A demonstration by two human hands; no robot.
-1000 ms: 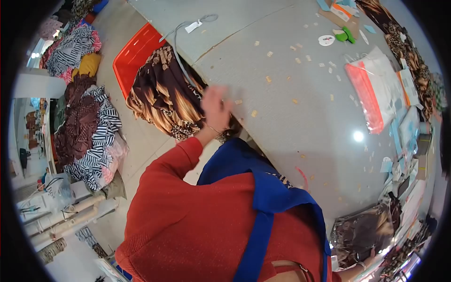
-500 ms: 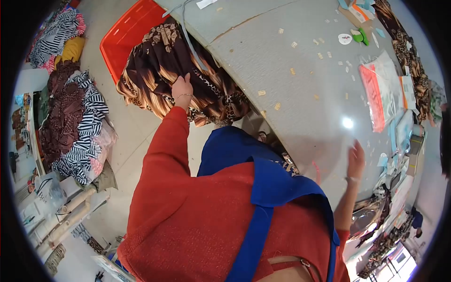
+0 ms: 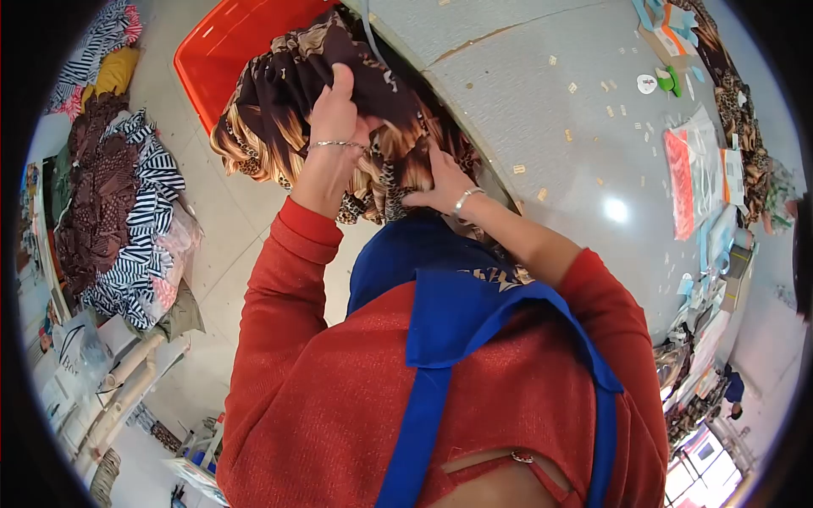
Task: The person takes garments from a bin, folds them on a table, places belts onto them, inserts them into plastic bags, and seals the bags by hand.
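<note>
A pile of dark brown and gold leopard-print clothing (image 3: 275,110) bulges out of a red plastic crate (image 3: 201,72) beside the table. My left hand (image 3: 334,118), with a thin bracelet at its wrist, is closed on a gathered part of that clothing; its fingertips are partly hidden by the fabric. Against the near right side of the pile rests my right hand (image 3: 442,179), thumb and fingers apart, touching the cloth. I cannot make out separate garments within the heap.
On my right the grey table (image 3: 525,93) carries small scattered paper tags, a green tool (image 3: 669,81) and a clear plastic bag with a pink-orange edge (image 3: 684,182). Heaped striped and brown clothing (image 3: 152,220) lies on the floor at left.
My right hand has come from above the table over to the clothing. My left hand has shifted slightly up on the pile, and the dark fabric there has been lifted and folded toward the right.
</note>
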